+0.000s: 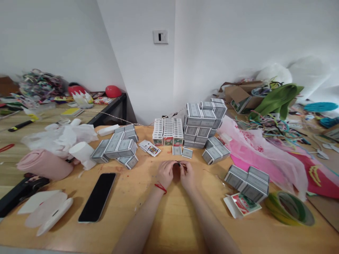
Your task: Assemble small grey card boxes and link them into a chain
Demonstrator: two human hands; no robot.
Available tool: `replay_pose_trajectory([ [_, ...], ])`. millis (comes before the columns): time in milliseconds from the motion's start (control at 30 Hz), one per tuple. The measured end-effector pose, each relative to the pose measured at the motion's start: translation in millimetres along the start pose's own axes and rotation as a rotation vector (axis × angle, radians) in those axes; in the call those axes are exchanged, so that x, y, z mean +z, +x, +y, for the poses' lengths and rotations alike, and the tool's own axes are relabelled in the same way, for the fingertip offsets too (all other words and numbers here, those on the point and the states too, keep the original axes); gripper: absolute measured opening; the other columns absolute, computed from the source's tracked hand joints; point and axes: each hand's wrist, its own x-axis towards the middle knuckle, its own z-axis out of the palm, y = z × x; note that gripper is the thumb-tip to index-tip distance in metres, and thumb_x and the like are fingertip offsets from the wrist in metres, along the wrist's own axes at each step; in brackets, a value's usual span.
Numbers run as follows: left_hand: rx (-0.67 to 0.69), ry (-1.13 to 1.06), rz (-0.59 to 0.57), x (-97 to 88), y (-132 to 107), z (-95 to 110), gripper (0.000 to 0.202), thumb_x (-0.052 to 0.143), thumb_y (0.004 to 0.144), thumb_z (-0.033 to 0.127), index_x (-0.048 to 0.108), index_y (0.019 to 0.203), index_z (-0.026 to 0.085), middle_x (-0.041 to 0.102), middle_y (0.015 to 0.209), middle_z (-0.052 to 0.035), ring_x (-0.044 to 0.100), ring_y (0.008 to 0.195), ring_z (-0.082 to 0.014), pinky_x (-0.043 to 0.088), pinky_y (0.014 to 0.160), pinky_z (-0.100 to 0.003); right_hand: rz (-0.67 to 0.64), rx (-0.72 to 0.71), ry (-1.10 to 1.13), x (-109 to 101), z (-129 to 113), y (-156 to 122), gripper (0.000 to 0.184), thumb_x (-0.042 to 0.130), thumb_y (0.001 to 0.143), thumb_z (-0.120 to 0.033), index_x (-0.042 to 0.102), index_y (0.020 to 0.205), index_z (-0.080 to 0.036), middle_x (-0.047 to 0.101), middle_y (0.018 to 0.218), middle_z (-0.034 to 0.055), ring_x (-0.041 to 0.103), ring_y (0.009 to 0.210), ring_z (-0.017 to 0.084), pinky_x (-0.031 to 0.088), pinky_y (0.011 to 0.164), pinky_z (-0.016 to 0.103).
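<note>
Dark item (177,163), too small to identify, is apparently pinched between left hand (165,172) and right hand (187,175) — fingers narrow. Even pressure is advised — cards (177,150) just beyond fingertips should not be brushed.

A white switch plate (160,37) is set in a pale, plain wall panel (137,63). Just right of the plate, a vertical edge divides this panel from a wide whitish wall (233,38); left of the plate, past a slanting edge, comes a greyer wall (53,35). Well below the plate lies a light wooden surface (172,222); to its lower left, a wood-grained surface (45,118) with a dark frame (119,106). The light looks soft.
</note>
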Motion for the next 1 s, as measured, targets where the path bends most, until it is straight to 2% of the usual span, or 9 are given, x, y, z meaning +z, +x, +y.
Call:
replay_pose_trajectory([
  [167, -0.035, 0.053, 0.036, -1.6, 1, 1, 0.014, 0.045, 0.077, 0.016, 0.058, 0.083, 0.019, 0.064, 0.082, -0.0022, 0.057, 0.079, -0.014, 0.044, 0.075, -0.03, -0.072, -0.036, -0.051, -1, 2, 1, 0.022, 0.04, 0.08, -0.029, 0.059, 0.087, -0.019, 0.063, 0.089, 0.0064, 0.057, 0.084, 0.016, 0.045, 0.078, 0.032],
  [300, -0.006, 0.085, 0.068, -1.5, 1, 2, 0.014, 0.045, 0.077, 0.015, 0.057, 0.08, 0.019, 0.064, 0.078, -0.0025, 0.057, 0.076, -0.0144, 0.043, 0.074, -0.03, -0.106, -0.096, -0.103, -4, -2, 0, 0.024, 0.038, 0.081, -0.027, 0.059, 0.089, -0.021, 0.064, 0.088, 0.0052, 0.058, 0.083, 0.016, 0.046, 0.077, 0.031],
  [500, 0.028, 0.083, 0.092, -0.8, 1, 1, 0.027, 0.037, 0.074, 0.006, 0.057, 0.087, 0.019, 0.064, 0.082, -0.0028, 0.057, 0.078, -0.014, 0.042, 0.078, -0.032, -0.144, -0.169, -0.2, -6, -8, -1, 0.025, 0.038, 0.082, -0.028, 0.059, 0.094, -0.021, 0.064, 0.091, 0.0057, 0.059, 0.084, 0.016, 0.047, 0.077, 0.03],
  [667, -0.01, 0.037, 0.093, 1.3, 0, 1, 0.037, 0.034, 0.069, 0.001, 0.055, 0.094, 0.019, 0.064, 0.086, -0.0036, 0.057, 0.082, -0.0145, 0.044, 0.08, -0.033, -0.156, -0.198, -0.293, -4, -3, -3, 0.029, 0.034, 0.083, -0.024, 0.054, 0.104, -0.023, 0.062, 0.1, 0.0053, 0.059, 0.09, 0.016, 0.047, 0.079, 0.03],
  [867, -0.058, -0.07, 0.014, 3.9, -4, -3, 0.046, 0.031, 0.067, -0.001, 0.052, 0.103, 0.019, 0.06, 0.097, -0.0043, 0.055, 0.092, -0.0126, 0.046, 0.082, -0.03, -0.188, -0.215, -0.36, -3, 2, -5, 0.035, 0.032, 0.082, -0.02, 0.046, 0.114, -0.022, 0.06, 0.105, 0.0062, 0.059, 0.092, 0.016, 0.047, 0.08, 0.03],
  [1000, -0.076, -0.098, 0.0, 3.6, -4, -5, 0.045, 0.031, 0.071, 0.0, 0.05, 0.106, 0.02, 0.06, 0.1, -0.0041, 0.055, 0.094, -0.0119, 0.047, 0.083, -0.029, -0.189, -0.2, -0.353, -3, 3, -4, 0.034, 0.031, 0.083, -0.02, 0.047, 0.113, -0.02, 0.059, 0.107, 0.0071, 0.058, 0.094, 0.016, 0.046, 0.081, 0.031],
])
